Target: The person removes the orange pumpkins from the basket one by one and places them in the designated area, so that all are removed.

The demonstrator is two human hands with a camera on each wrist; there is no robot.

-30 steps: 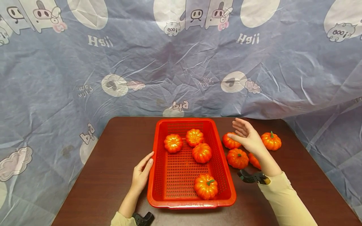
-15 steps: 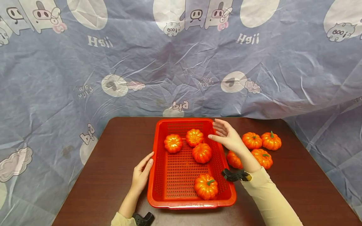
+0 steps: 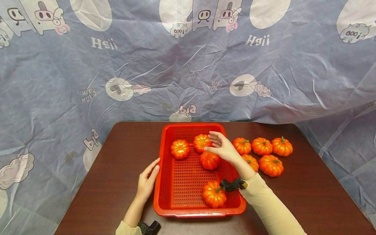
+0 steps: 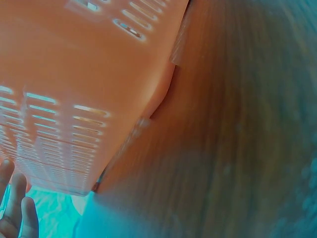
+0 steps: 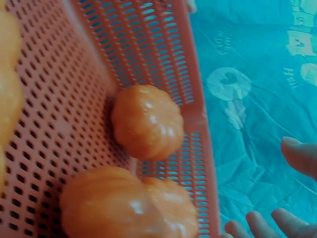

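Note:
A red perforated plastic basket [image 3: 199,213] holds several small orange pumpkins. One pumpkin [image 3: 180,149] sits at its left, and a green-stemmed pumpkin [image 3: 213,195] lies near the front. My left hand [image 3: 146,182] touches the basket's left rim with fingers extended; its fingertips [image 4: 29,215] show beside the perforated wall in the left wrist view. Over the basket's right part hovers my right hand [image 3: 222,149], fingers spread and holding nothing. Beneath it are a back pumpkin [image 3: 201,142], partly covered by the fingers, and another pumpkin [image 3: 209,161].
Several more pumpkins stand on the brown table [image 3: 311,192] right of the basket, including one at the far right [image 3: 282,147]; the right forearm partly covers another pumpkin [image 3: 251,161]. A blue-grey printed cloth [image 3: 164,65] hangs behind the table.
My right hand has moved left from above the table pumpkins to above the basket, uncovering some of those on the table. The left hand and the basket stay put.

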